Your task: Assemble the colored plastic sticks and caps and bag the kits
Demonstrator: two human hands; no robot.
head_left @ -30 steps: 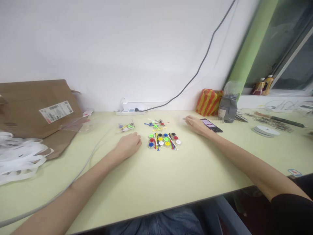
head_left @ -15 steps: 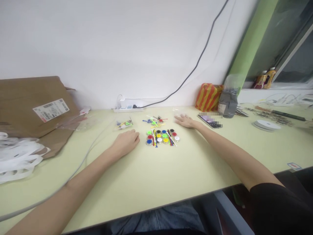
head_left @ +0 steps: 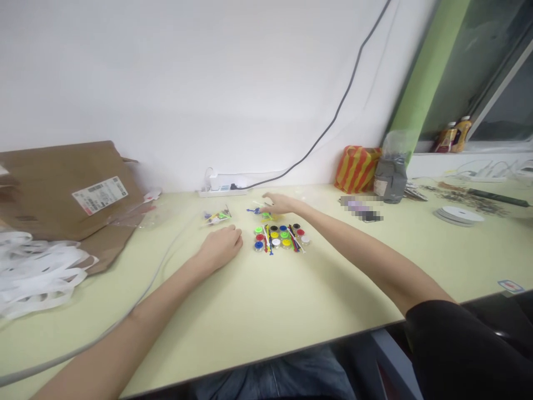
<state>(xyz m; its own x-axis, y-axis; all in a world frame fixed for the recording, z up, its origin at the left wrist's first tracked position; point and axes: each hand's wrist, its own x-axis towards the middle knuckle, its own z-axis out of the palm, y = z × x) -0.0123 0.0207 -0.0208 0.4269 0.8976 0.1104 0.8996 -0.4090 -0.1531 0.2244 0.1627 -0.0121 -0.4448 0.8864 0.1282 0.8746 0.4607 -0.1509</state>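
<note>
My right hand (head_left: 278,204) reaches over a loose pile of small coloured plastic pieces (head_left: 254,210), covering much of it. Its fingers are apart and I see nothing held. On the table lies my left hand (head_left: 222,244), fingers curled in and nothing showing in it. Just right of it, round discs with coloured tops, such as a yellow disc (head_left: 286,243), sit in an array. Thin coloured sticks (head_left: 267,240) lie between the discs. Beyond my left hand is a clear bag of small coloured pieces (head_left: 218,216).
A cardboard piece (head_left: 62,172) and white strips (head_left: 37,272) occupy the left side, with a grey cable (head_left: 154,272) running past. A power strip (head_left: 220,193) lies by the wall. On the right are a phone (head_left: 360,209), a striped bag (head_left: 357,169) and white reels (head_left: 458,215).
My right hand has moved left from beside the pile to over the loose pieces. My left hand stays on the table. The view has shifted slightly.
</note>
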